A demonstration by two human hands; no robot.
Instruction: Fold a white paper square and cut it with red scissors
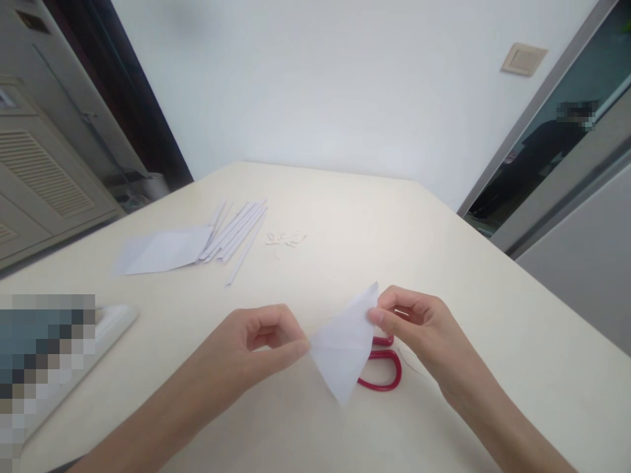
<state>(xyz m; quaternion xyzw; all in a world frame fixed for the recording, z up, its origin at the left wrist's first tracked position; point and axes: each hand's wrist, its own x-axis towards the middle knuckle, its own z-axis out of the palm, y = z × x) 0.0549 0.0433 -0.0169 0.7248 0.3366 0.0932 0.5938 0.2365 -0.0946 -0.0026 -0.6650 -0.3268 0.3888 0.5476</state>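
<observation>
Between my two hands a small white sheet of paper (345, 348) is held up, its corners pointing up and down and a faint crease running across it. My left hand (269, 338) pinches its left corner between thumb and fingertips. On the right edge, near the top, my right hand (414, 318) has a similar pinch. Behind and below the paper lies a pair of scissors with red handles (387, 381); the paper hides its blades. A thin pale thread or strip (413, 364) curves on the table by my right wrist.
Several rolled white paper sticks (241, 230) lie at the back left beside flat white paper sheets (165, 251). Small white paper scraps (286, 239) sit to their right. A blurred-out white-edged object (106, 341) is at the left. Beyond the table (355, 203) stands a wall; a person (537, 157) appears through the right doorway.
</observation>
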